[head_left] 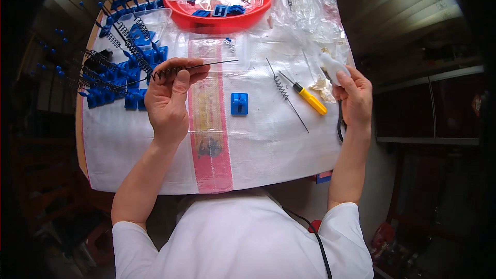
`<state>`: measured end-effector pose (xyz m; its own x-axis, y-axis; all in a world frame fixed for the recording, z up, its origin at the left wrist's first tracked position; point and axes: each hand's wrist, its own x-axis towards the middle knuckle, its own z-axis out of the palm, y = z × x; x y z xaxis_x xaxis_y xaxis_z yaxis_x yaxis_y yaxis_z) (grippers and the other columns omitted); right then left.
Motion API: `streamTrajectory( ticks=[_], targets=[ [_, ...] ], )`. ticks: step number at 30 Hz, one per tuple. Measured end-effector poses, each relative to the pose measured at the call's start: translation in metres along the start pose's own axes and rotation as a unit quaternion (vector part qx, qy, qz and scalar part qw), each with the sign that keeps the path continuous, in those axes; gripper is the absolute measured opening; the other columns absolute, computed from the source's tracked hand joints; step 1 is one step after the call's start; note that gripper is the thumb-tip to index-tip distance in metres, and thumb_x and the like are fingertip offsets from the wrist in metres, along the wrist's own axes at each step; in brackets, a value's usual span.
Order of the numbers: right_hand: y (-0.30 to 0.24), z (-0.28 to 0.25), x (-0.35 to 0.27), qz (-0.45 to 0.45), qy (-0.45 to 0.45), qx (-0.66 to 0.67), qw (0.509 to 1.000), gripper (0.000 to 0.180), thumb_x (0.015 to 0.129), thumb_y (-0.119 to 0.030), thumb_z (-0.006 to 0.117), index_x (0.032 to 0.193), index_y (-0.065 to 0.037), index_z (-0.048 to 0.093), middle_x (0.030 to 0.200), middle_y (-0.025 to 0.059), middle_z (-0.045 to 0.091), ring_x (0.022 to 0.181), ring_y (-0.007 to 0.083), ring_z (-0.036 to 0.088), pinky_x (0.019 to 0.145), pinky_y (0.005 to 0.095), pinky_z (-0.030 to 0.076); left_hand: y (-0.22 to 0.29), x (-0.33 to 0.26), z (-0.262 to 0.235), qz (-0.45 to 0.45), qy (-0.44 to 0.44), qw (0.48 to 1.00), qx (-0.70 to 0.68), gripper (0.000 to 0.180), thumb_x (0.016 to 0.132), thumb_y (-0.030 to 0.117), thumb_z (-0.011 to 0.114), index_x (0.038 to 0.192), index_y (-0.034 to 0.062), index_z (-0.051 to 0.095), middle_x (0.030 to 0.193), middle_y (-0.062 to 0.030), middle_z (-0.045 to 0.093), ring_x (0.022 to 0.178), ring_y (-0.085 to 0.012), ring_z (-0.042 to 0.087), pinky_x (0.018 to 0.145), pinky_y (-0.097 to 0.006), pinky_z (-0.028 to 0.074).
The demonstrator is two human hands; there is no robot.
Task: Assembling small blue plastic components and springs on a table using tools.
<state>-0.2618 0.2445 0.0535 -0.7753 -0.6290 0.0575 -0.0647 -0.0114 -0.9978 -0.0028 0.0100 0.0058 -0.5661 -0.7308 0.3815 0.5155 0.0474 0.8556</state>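
My left hand [170,93] is closed around a black wire spring [219,63], coiled in the middle with straight ends, one end pointing right over the table. In my right hand [355,97], at the table's right side, is a smooth white plastic object [333,67]; its kind is not clear. A black cord [340,124] hangs below that hand. Between my hands a square blue plastic base [239,104] lies by itself. To its right are a second wire spring [281,89] and a screwdriver [310,99] with a yellow handle. Crumpled whitish material [324,90] lies beside my right hand.
Several blue bases with upright black springs [121,70] crowd the table's left side. A red basin [175,15] at the back holds clear trays and blue parts. A clear plastic tray [240,59] with small pieces sits before it. Clear plastic bags [305,8] lie at back right.
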Motion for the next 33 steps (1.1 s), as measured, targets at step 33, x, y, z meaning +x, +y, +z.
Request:
streamTrajectory(
  ticks=[33],
  targets=[
    [-0.002,-0.097,-0.113,0.018,0.148,-0.048,0.988,0.025,0.086,-0.013,0.063,0.105,0.003,0.061,0.088,0.0077,0.065,0.071,0.0107,0.058,0.064,0.0241,0.046,-0.001,-0.005,0.004,0.029,-0.029,0.999,0.031,0.019,0.103,0.007,0.052,0.118,-0.0044,0.054,0.114,-0.0182,0.067,0.104,-0.0258,0.069,0.094,-0.037,0.056]
  ],
)
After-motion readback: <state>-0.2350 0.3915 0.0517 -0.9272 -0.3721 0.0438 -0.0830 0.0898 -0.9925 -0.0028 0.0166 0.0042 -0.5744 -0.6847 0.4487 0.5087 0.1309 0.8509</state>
